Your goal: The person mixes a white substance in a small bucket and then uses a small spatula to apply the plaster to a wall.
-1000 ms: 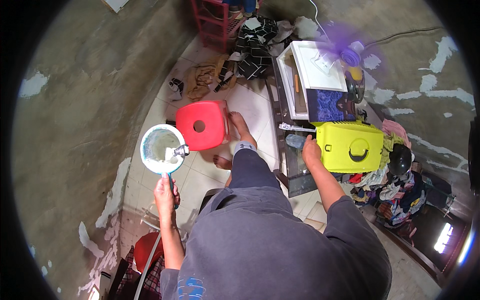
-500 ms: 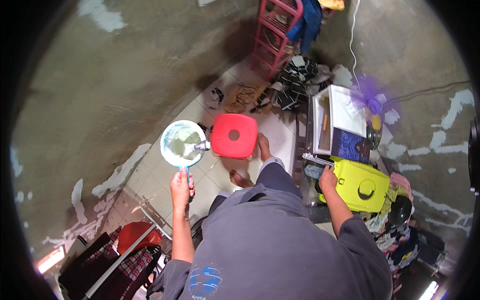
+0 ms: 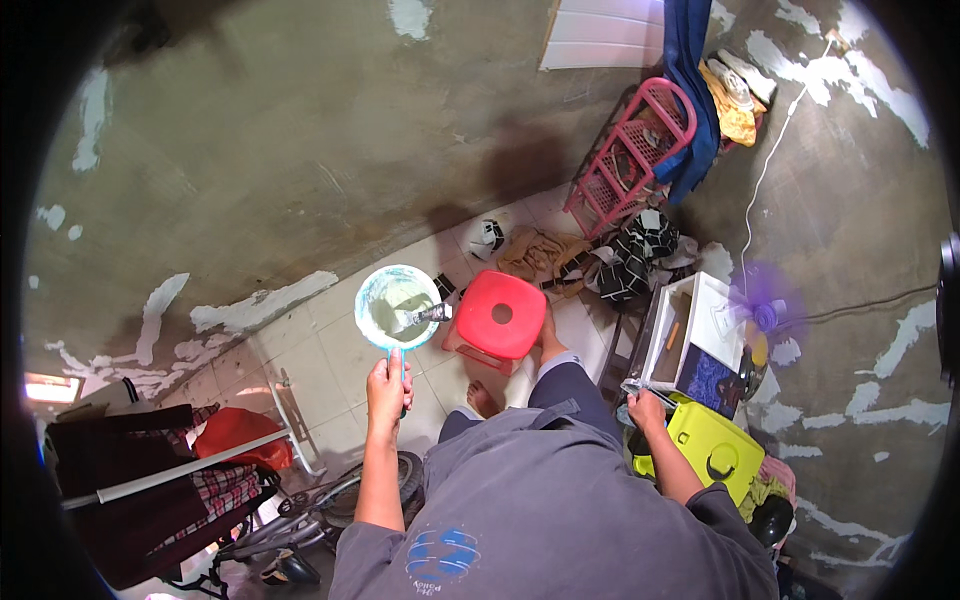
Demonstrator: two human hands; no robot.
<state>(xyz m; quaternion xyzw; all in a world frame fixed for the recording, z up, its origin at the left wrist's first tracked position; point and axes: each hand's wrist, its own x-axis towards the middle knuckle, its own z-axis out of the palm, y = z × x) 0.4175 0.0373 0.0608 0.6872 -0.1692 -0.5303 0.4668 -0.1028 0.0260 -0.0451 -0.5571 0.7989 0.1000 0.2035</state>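
Note:
My left hand is closed around the handle of a light-blue plastic dipper. Pale wet putty coats its inside, and a putty knife leans in it, its handle over the right rim. On the right, my right hand is curled closed beside a yellow-green plastic case. A thin greyish metal piece shows at its fingers; what it is, I cannot make out. Ahead of my feet stands a red plastic stool.
A pink rack with shoes stands against the patched wall. A white drawer unit and a purple fan are at the right. Crumpled cloths lie beyond the stool. A bicycle wheel and hanging clothes are at the lower left.
The view has shifted, bringing more of the rack and far wall into sight. My left hand still holds the dipper; my right hand sits nearer the case's far left corner.

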